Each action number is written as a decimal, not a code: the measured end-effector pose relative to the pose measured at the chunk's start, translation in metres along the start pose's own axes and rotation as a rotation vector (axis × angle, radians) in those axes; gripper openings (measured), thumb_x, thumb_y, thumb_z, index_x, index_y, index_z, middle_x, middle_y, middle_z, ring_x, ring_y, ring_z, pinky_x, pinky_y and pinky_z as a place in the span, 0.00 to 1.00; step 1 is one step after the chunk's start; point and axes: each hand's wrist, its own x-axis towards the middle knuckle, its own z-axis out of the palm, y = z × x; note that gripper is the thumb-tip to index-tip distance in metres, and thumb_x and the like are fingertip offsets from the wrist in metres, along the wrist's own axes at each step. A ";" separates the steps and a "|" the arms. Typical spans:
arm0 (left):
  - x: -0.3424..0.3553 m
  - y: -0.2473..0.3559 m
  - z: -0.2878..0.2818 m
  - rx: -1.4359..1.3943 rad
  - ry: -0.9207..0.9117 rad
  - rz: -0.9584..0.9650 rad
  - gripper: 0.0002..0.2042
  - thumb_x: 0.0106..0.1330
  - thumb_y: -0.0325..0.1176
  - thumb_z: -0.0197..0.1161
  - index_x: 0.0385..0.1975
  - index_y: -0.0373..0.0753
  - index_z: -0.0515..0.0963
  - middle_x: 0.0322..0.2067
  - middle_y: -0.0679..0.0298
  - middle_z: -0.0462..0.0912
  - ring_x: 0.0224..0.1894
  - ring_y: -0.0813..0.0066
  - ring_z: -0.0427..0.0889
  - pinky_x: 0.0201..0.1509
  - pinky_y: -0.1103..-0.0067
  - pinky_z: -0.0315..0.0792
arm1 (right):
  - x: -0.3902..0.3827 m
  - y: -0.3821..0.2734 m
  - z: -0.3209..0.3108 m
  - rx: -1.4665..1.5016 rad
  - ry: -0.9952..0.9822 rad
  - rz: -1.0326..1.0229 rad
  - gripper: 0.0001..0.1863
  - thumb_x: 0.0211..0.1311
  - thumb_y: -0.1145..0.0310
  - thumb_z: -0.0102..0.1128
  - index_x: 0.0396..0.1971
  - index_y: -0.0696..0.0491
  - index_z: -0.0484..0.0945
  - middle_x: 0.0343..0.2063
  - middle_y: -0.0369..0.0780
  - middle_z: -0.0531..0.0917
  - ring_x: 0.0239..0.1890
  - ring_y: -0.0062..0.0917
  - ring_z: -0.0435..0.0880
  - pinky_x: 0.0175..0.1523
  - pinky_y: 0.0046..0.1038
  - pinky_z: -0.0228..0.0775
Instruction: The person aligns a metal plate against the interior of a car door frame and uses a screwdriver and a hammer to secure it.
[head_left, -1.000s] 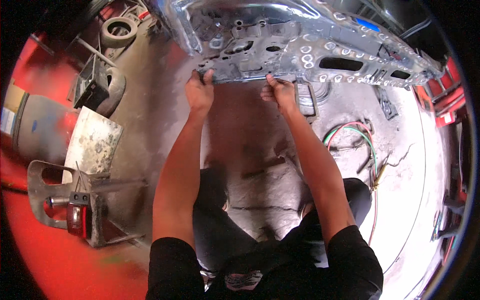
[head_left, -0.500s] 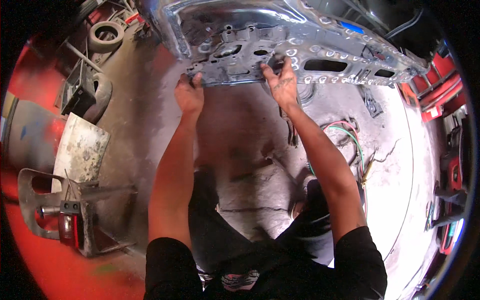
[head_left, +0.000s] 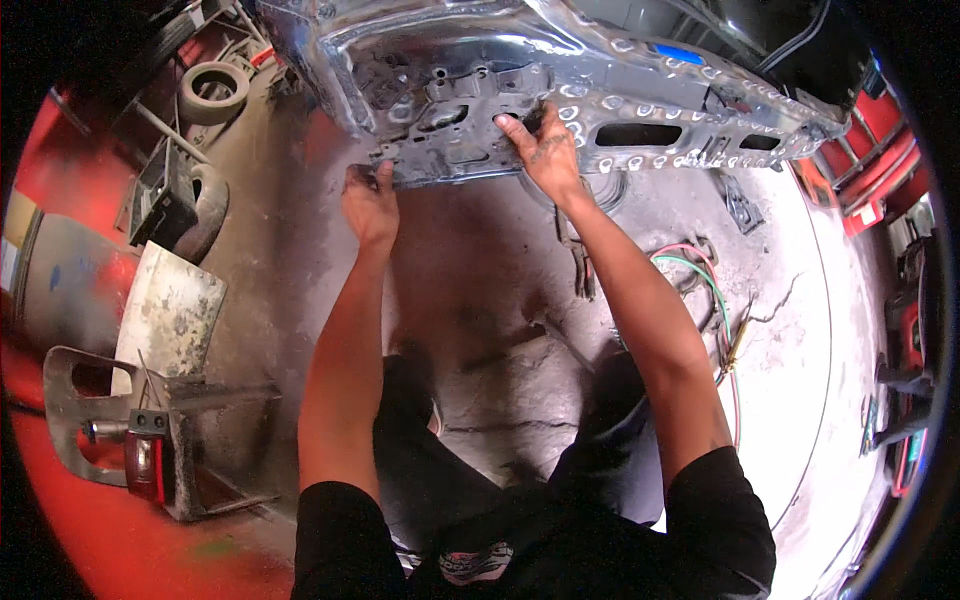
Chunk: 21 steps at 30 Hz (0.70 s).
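Observation:
A bare grey metal car body panel (head_left: 470,150) hangs across the top of the view, pierced with holes and dotted with round weld marks. My left hand (head_left: 372,208) grips its lower left corner, thumb in front and the other fingers partly hidden at the edge. Farther right along the lower edge, my right hand (head_left: 548,160) holds the panel. Its thumb lies against the metal face, and its fingertips curl in at a dark opening, where they are partly hidden.
At left stand a tyre (head_left: 213,93), a black plastic box (head_left: 160,195), a scuffed white panel (head_left: 172,310) and a worn chair with a tail light (head_left: 146,460) on it. Red and green hoses (head_left: 715,285) lie on the floor at right. A loose bracket (head_left: 740,205) sits beyond them.
Both hands have shifted slightly left. The right hand has moved a little up on the panel, while the left sits slightly lower. The whole view has shifted a little.

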 end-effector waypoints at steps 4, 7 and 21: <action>-0.001 0.043 -0.009 -0.162 0.097 0.069 0.21 0.69 0.47 0.64 0.36 0.29 0.77 0.35 0.39 0.82 0.40 0.39 0.82 0.44 0.56 0.73 | 0.000 0.000 -0.001 -0.014 0.012 -0.013 0.41 0.57 0.42 0.70 0.49 0.68 0.71 0.40 0.62 0.83 0.48 0.54 0.83 0.53 0.45 0.74; -0.006 0.074 0.000 -0.326 -0.022 0.078 0.20 0.71 0.46 0.62 0.38 0.30 0.76 0.35 0.39 0.82 0.41 0.39 0.82 0.45 0.57 0.72 | 0.000 0.000 0.000 -0.013 0.016 -0.006 0.40 0.58 0.42 0.70 0.48 0.68 0.72 0.37 0.60 0.84 0.44 0.50 0.84 0.50 0.43 0.75; 0.017 0.072 0.028 -0.557 -0.127 -0.042 0.19 0.74 0.41 0.61 0.33 0.27 0.83 0.29 0.58 0.85 0.30 0.76 0.81 0.36 0.78 0.75 | 0.000 0.007 0.004 0.033 0.028 -0.040 0.39 0.56 0.42 0.72 0.49 0.65 0.72 0.38 0.59 0.84 0.45 0.51 0.85 0.51 0.43 0.74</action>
